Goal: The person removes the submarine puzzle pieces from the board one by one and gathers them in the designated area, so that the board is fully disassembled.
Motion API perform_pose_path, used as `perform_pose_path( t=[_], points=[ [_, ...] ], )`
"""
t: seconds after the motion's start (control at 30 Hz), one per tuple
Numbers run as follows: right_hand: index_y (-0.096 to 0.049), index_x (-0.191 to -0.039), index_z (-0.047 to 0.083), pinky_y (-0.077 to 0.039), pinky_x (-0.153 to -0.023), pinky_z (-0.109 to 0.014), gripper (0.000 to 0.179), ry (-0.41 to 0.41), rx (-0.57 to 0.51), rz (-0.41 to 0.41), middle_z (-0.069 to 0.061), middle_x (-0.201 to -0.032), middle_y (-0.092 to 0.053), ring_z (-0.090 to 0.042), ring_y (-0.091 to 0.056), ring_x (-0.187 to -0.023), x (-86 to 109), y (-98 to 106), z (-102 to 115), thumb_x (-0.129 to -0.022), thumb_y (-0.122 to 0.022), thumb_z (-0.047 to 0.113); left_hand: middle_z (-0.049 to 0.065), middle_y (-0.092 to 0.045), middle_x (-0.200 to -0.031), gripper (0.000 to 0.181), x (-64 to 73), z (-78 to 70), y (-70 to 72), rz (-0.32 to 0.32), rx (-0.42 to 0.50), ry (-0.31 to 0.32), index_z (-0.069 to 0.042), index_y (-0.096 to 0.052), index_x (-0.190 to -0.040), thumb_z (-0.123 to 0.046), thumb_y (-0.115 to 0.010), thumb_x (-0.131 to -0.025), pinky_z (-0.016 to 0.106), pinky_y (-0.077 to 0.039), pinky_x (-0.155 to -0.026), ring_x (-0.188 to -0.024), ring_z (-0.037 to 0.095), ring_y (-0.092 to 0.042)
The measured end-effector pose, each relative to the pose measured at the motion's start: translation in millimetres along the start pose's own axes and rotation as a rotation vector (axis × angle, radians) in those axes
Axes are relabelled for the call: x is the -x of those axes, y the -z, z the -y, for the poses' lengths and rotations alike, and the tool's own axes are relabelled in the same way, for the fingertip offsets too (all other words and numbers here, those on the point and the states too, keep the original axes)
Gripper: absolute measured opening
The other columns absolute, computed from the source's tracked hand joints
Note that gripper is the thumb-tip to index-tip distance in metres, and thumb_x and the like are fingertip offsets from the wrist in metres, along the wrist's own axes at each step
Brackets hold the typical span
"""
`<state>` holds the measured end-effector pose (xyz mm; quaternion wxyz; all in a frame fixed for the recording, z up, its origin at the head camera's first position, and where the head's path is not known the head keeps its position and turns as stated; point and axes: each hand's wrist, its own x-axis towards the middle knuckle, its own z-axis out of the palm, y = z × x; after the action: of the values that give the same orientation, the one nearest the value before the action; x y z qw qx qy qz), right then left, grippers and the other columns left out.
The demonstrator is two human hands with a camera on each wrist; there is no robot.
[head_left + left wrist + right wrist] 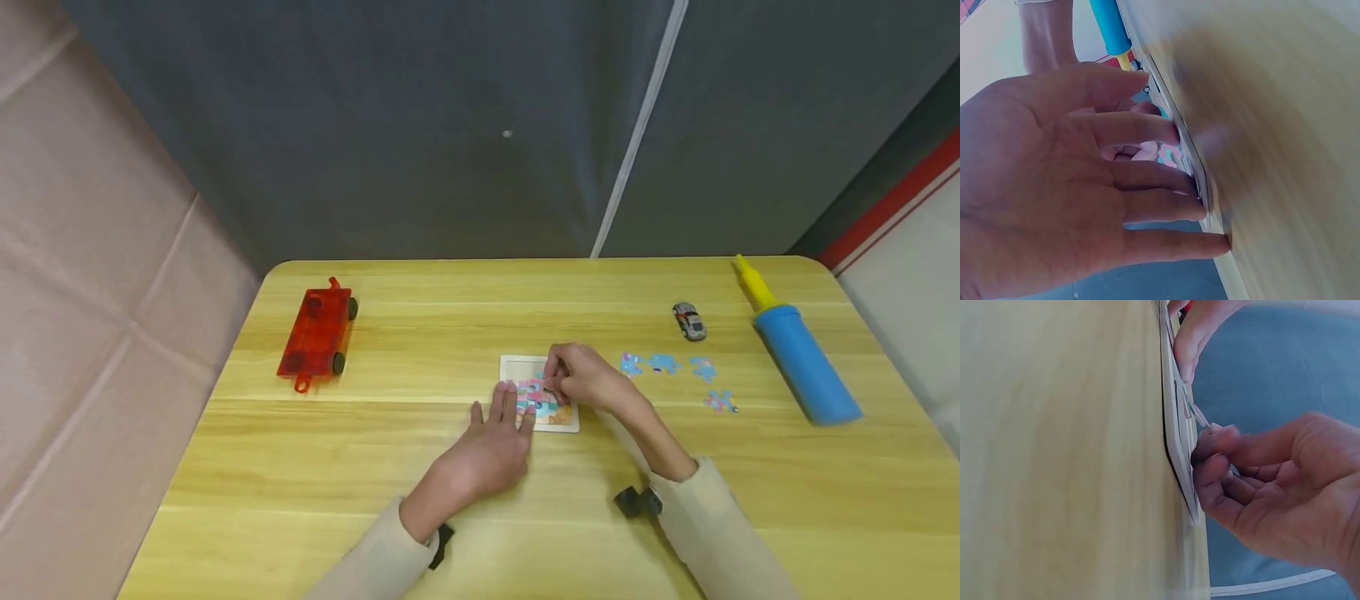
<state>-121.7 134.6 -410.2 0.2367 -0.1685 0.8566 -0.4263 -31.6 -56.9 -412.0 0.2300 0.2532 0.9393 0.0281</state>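
A small jigsaw puzzle with a white tray border lies flat on the table, partly filled with pink, blue and orange pieces. My left hand rests on its left side, fingertips down and fingers fairly straight. In the left wrist view those fingers reach the tray's edge. Over the tray's right part, my right hand pinches a puzzle piece between thumb and fingers. The right wrist view shows this thin puzzle piece tilted up from the puzzle; its picture is mostly hidden.
Several loose blue and pink puzzle pieces lie right of the tray. Beyond them are a silver toy car and a blue hand pump with a yellow nozzle. A red see-through toy wagon stands at left. A grey partition rises behind the table.
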Motion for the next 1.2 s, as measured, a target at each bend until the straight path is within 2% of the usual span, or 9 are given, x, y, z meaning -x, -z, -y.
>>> perform_pose_path(
  t=[0.23, 0.43, 0.57, 0.77, 0.87, 0.97, 1.03, 1.1, 1.2],
  points=[
    [-0.069, -0.086, 0.002, -0.047, -0.061, -0.028, 0.018, -0.007, 0.128, -0.129, -0.006, -0.07, -0.066, -0.015, -0.055, -0.061, 3.0, -7.8, 9.2, -0.083, -0.055, -0.01, 0.035, -0.012, -0.178, 0.064, -13.1, 9.1, -23.6, -0.037, 0.004, -0.014, -0.004, -0.038, -0.17, -0.03, -0.053, -0.113, 0.073, -0.034, -0.124, -0.168, 0.05, -0.009],
    [-0.069, -0.093, -0.001, -0.048, -0.059, -0.026, 0.016, 0.025, 0.102, -0.137, -0.007, -0.071, -0.068, -0.016, -0.06, -0.061, 9.2, -8.5, 8.0, -0.094, -0.058, -0.012, 0.036, -0.011, -0.178, 0.065, -14.3, 10.1, -24.7, -0.042, 0.007, -0.028, -0.003, -0.038, -0.17, -0.028, -0.054, -0.113, 0.073, -0.035, -0.123, -0.168, 0.05, -0.009],
    [-0.068, -0.095, -0.003, -0.046, -0.055, -0.024, 0.011, 0.011, 0.032, -0.156, -0.008, -0.068, -0.069, -0.016, -0.063, -0.058, 10.5, -9.4, 3.1, -0.097, -0.06, -0.01, 0.036, -0.012, -0.178, 0.063, -4.1, 4.4, -7.5, -0.014, 0.014, -0.023, -0.003, -0.038, -0.17, -0.025, -0.053, -0.114, 0.071, -0.036, -0.124, -0.168, 0.049, -0.01],
    [-0.068, -0.098, -0.003, -0.05, -0.058, -0.025, 0.01, -0.036, -0.003, -0.268, -0.01, -0.075, -0.073, -0.018, -0.067, -0.064, 10.4, -1.6, 0.3, -0.097, -0.06, -0.007, 0.034, -0.019, -0.177, 0.057, 16.6, -5.8, 23.4, 0.009, -0.001, -0.02, -0.002, -0.043, -0.167, -0.02, -0.053, -0.114, 0.065, -0.039, -0.125, -0.168, 0.047, -0.017],
    [-0.068, -0.101, -0.002, -0.05, -0.06, -0.026, 0.006, -0.058, -0.019, -0.242, -0.011, -0.078, -0.074, -0.02, -0.068, -0.067, 12.8, 7.0, -0.9, -0.103, -0.063, -0.003, 0.035, -0.019, -0.177, 0.058, 16.9, -4.9, 21.7, 0.007, 0.01, -0.025, -0.001, -0.044, -0.167, -0.021, -0.055, -0.113, 0.066, -0.038, -0.125, -0.168, 0.048, -0.018],
    [-0.068, -0.103, -0.003, -0.051, -0.061, -0.028, 0.005, -0.054, -0.05, -0.155, -0.013, -0.08, -0.073, -0.022, -0.068, -0.07, 18.8, 18.0, -5.8, -0.106, -0.064, -0.001, 0.037, -0.018, -0.176, 0.06, 5.3, 3.5, 0.8, -0.033, 0.034, -0.042, 0.0, -0.044, -0.166, -0.021, -0.056, -0.111, 0.07, -0.037, -0.123, -0.167, 0.051, -0.016],
    [-0.067, -0.103, -0.003, -0.053, -0.063, -0.029, 0.005, -0.049, -0.068, -0.113, -0.013, -0.081, -0.072, -0.023, -0.068, -0.071, 26.1, 28.6, -11.4, -0.107, -0.064, -0.001, 0.036, -0.017, -0.177, 0.06, 4.2, 4.2, -1.8, -0.038, 0.039, -0.039, 0.0, -0.043, -0.167, -0.021, -0.055, -0.112, 0.07, -0.037, -0.124, -0.167, 0.051, -0.015],
    [-0.066, -0.103, -0.003, -0.055, -0.064, -0.03, 0.004, -0.031, -0.06, -0.093, -0.012, -0.081, -0.071, -0.022, -0.066, -0.071, 36.3, 41.8, -20.0, -0.107, -0.065, -0.001, 0.035, -0.017, -0.177, 0.059, 6.1, 3.8, 0.7, -0.033, 0.052, -0.039, 0.0, -0.043, -0.167, -0.019, -0.053, -0.112, 0.07, -0.036, -0.124, -0.168, 0.05, -0.014],
    [-0.065, -0.102, -0.004, -0.056, -0.065, -0.03, 0.004, -0.015, -0.024, -0.107, -0.01, -0.081, -0.07, -0.021, -0.065, -0.071, 54.7, 63.3, -32.8, -0.106, -0.066, -0.002, 0.033, -0.018, -0.178, 0.057, 20.3, -1.5, 21.8, 0.005, 0.065, -0.029, -0.001, -0.041, -0.168, -0.018, -0.052, -0.114, 0.066, -0.037, -0.126, -0.168, 0.047, -0.015]
  ],
)
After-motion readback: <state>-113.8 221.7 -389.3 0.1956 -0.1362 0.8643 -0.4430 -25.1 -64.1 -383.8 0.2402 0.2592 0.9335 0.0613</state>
